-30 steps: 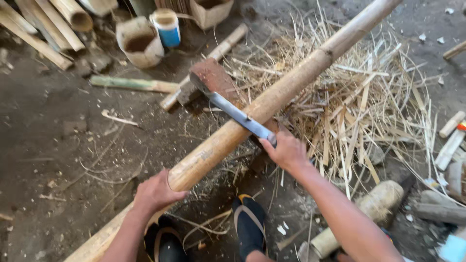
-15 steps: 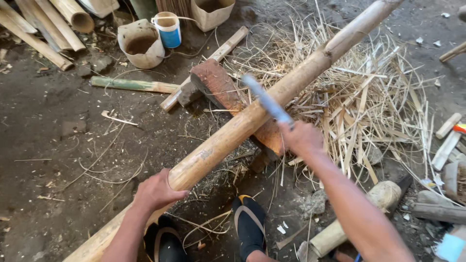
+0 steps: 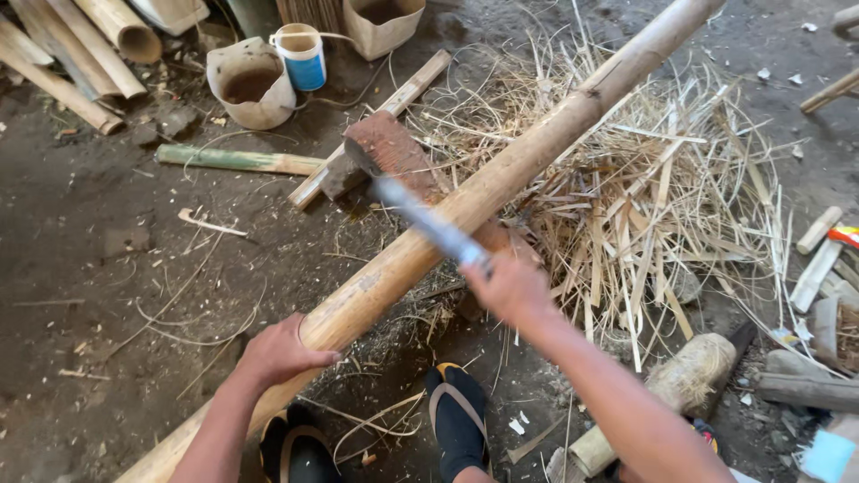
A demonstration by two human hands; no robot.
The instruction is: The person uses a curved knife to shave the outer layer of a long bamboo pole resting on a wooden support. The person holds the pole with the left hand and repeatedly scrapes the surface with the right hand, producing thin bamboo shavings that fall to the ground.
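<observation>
Nearest the camera, two feet in dark sandals (image 3: 456, 420) stand on the packed dirt floor (image 3: 98, 259). The left hand (image 3: 282, 353) lies palm down on the near end of a long tan bamboo pole (image 3: 465, 210), its fingers (image 3: 313, 358) curled over the pole's rounded top and pressed close together. The right hand (image 3: 510, 288) is closed in a fist around the handle of a flat grey metal blade (image 3: 429, 224), fingers wrapped tight; the handle itself is hidden inside the grip. The blade is blurred and crosses above the pole's middle; whether it touches the pole cannot be told.

The pole runs diagonally from bottom left to top right. Its surface is smooth and pale brown. Its mid-section lies across a reddish-brown wooden block (image 3: 394, 152).

To the right, a short pale cylindrical log (image 3: 680, 385) lies on the floor. Beyond it spreads a loose heap of dry straw-coloured bamboo shavings (image 3: 662, 197), thin and splintery. A green bamboo stick (image 3: 237, 161) lies left of the block.

Farthest off, a blue and white plastic tub (image 3: 302, 55) stands just beside a worn beige bucket (image 3: 250, 85). Thick cut bamboo tubes (image 3: 89, 45) lie at the top left.
</observation>
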